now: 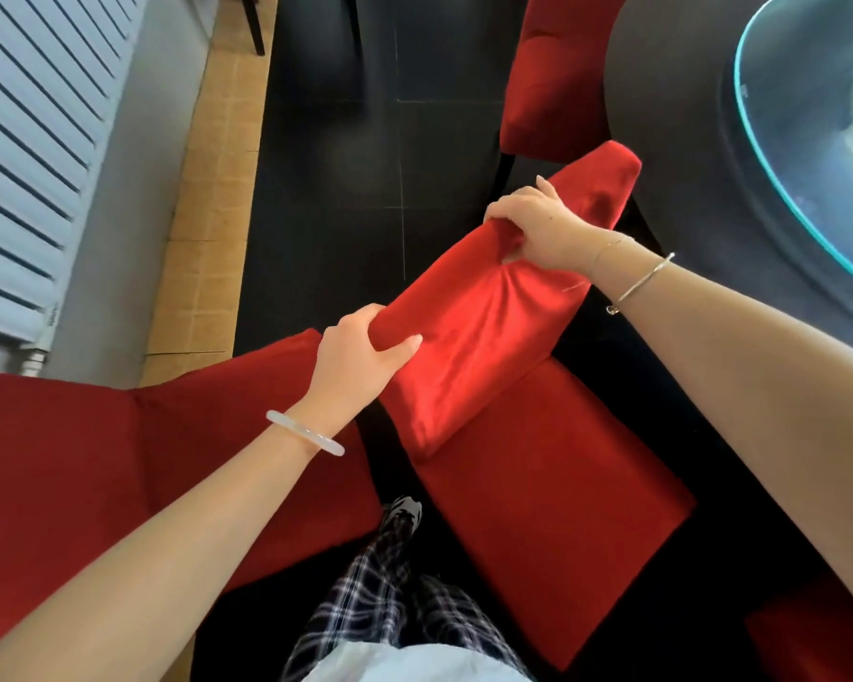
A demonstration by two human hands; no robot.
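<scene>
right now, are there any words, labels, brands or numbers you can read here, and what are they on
No text here can be read.
A small dark mark on the radiator, at its lower corner, is too blurred to read.
The red chair cover that the left hand and right hand hold shows no print.

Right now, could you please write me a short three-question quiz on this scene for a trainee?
1. True or false: the left hand and the right hand both grip the red chair back.
2. Which wrist wears the white bangle: A left, B right?
3. Fill in: the glass turntable lies on the round dark ____.
Key: 1 true; 2 A; 3 table.
</scene>
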